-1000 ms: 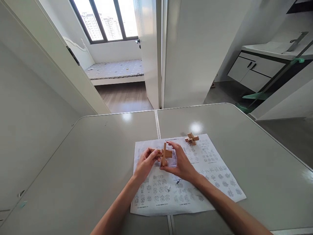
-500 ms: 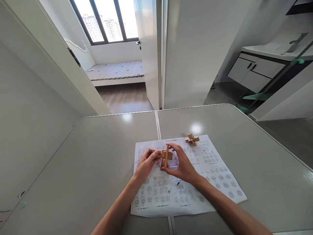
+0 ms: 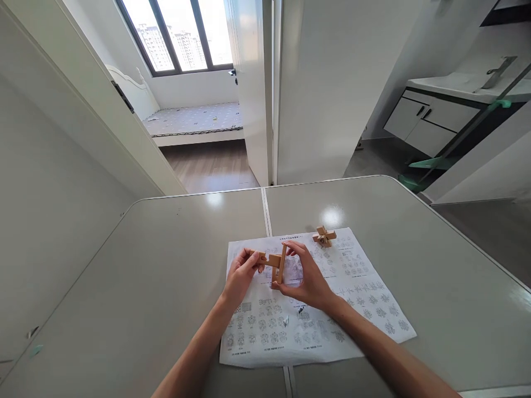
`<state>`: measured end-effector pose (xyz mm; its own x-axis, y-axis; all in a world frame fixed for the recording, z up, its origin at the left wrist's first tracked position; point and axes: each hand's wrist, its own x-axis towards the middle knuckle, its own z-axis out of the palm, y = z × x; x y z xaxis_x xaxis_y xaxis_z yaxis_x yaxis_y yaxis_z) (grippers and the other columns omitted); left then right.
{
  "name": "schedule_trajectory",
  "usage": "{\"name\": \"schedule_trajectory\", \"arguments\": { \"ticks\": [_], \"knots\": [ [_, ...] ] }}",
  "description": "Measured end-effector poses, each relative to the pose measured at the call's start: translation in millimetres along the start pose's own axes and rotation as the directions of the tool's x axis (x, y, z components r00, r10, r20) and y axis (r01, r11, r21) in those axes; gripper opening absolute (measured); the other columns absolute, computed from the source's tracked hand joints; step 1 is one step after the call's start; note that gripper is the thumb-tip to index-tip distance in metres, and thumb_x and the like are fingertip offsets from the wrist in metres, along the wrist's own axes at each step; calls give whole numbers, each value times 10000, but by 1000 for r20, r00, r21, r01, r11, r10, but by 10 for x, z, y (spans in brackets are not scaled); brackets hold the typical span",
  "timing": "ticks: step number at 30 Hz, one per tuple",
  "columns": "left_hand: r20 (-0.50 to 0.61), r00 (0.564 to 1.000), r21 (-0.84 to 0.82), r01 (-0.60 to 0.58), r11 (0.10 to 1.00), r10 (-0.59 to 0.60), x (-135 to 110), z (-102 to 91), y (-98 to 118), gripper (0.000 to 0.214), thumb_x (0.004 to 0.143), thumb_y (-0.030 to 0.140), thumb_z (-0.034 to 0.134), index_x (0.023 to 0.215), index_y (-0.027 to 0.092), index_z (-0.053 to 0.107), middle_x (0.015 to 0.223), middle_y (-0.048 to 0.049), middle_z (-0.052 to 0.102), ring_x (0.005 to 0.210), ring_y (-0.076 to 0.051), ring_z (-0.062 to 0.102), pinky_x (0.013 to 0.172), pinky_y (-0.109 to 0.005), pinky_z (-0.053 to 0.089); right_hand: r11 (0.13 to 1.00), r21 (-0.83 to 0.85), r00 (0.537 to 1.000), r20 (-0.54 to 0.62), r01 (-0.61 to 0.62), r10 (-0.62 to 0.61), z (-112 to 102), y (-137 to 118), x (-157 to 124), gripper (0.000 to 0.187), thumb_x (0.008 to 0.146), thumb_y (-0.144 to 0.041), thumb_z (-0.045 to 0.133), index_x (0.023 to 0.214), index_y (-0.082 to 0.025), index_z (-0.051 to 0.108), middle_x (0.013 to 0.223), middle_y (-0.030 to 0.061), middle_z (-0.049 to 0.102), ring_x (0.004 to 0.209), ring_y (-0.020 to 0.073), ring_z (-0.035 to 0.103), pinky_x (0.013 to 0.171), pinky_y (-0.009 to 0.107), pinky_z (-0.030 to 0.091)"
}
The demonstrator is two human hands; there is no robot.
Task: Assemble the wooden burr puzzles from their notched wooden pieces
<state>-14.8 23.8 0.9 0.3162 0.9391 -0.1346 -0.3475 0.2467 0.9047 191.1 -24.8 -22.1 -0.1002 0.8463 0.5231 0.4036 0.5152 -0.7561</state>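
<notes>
My left hand pinches the near end of a notched wooden puzzle piece, which lies roughly level and points to the right. My right hand grips an upright wooden puzzle piece by its two ends, thumb below and fingers at the top. Another bit of wood shows low down behind the upright one, partly hidden. The level piece's far end meets the left side of the upright piece; whether they interlock I cannot tell. Both hands are above a printed paper sheet with rows of small diagrams.
An assembled wooden cross puzzle rests at the sheet's top right corner. Small dark bits lie on the paper. The grey table has a seam down its middle. Beyond are a doorway, a bed and a sink cabinet.
My left hand has drawn the notched piece to the left; its end, which stuck out right of the upright piece, no longer does. My right hand has kept its hold.
</notes>
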Motion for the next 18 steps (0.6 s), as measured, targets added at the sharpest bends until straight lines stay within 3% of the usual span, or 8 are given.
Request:
{"name": "schedule_trajectory", "arguments": {
  "ticks": [6,10,14,18],
  "knots": [
    [-11,1000,-14,-6,1000,6,11,5,-32,342,844,443,837,810,167,639,831,-27,644,691,-118,519,668,-259,443,1000,7,1000,-11,10,-10,22,-58,15,924,755,-216,849,1535,-307,362,1470,135,495,1308,348,536,1017,517,559],
    [-130,992,-39,-6,999,1,49,-48,-32,381,770,451,879,780,169,624,789,-9,599,725,-129,529,666,-242,463,999,18,999,-31,27,-26,15,-68,8,913,750,-206,830,1526,-298,357,1466,135,479,1306,343,529,1024,510,556],
    [-256,964,-32,-78,996,67,128,-199,20,394,786,502,833,777,178,609,796,6,560,717,-120,517,666,-227,467,998,34,996,-73,-56,59,-46,-12,13,870,758,-237,820,1508,-288,381,1454,133,469,1166,314,583,1008,512,559],
    [-285,947,63,-133,989,146,143,-229,28,388,833,541,778,828,194,604,818,8,580,726,-123,531,665,-226,451,990,-7,990,-37,-138,137,-66,69,21,819,804,-362,841,1501,-286,418,1393,129,517,1104,311,604,982,516,573]
  ]
}}
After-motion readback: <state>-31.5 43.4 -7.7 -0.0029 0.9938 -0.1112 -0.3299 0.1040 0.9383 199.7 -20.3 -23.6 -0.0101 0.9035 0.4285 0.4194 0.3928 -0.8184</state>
